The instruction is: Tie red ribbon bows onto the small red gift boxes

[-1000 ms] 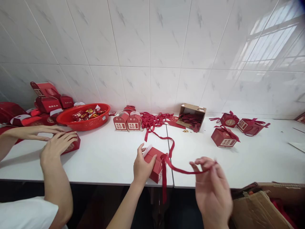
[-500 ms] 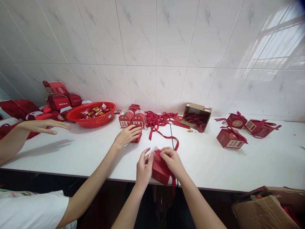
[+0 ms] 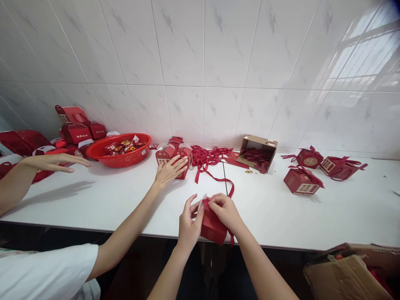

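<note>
A red gift box [image 3: 214,227] sits at the table's front edge between my hands. My left hand [image 3: 190,223] grips its left side, thumb against the box near an upright white flap [image 3: 203,198]. Above the top of the box, my right hand [image 3: 223,210] pinches a dark red ribbon [image 3: 231,238], one end of which hangs down the box's right side. The fingertips partly hide where the ribbon meets the box. Just beyond, a loose strip trails from a heap of red ribbons [image 3: 208,156].
To the left, a co-worker's hand [image 3: 170,170] touches red boxes [image 3: 164,156]; their other hand [image 3: 59,161] hovers near a red basin [image 3: 125,161] of sweets. A cardboard box [image 3: 271,152] lies by the wall. Three ribboned boxes [image 3: 301,181] stand right; a carton [image 3: 340,275] is below.
The gift box has turned slightly and shifted right in my hands, and its white flap stands more edge-on. The co-worker's nearer hand has pushed a red box back against the others.
</note>
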`<control>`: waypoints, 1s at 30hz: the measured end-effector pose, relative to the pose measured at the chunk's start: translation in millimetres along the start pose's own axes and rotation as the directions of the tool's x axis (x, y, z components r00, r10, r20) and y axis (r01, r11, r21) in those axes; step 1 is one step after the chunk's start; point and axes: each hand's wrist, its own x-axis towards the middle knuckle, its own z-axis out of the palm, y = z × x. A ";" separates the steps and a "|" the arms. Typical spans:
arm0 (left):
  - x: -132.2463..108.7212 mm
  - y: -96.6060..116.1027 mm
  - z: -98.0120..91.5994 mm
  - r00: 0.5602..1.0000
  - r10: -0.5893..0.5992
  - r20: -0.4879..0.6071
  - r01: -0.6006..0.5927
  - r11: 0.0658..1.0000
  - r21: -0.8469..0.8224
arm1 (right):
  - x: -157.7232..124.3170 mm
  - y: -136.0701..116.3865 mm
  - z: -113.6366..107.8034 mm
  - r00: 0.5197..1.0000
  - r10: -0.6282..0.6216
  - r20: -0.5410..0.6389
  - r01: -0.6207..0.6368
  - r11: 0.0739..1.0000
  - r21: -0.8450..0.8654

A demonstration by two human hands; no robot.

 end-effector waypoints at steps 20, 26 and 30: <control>-1.5 5.6 -37.9 0.997 0.005 -0.075 0.009 0.983 0.183 | -5.8 -0.1 -12.7 0.970 0.009 -0.243 0.046 0.974 0.220; 18.6 -19.7 -91.9 0.928 -0.154 -0.340 0.351 0.669 0.656 | -35.6 29.7 -55.6 0.916 0.113 -0.384 -0.016 0.969 0.248; 28.2 -26.7 -80.9 0.950 -0.037 -0.311 0.264 0.629 0.731 | -49.2 45.2 -59.5 0.950 0.152 -0.272 -0.128 0.986 0.102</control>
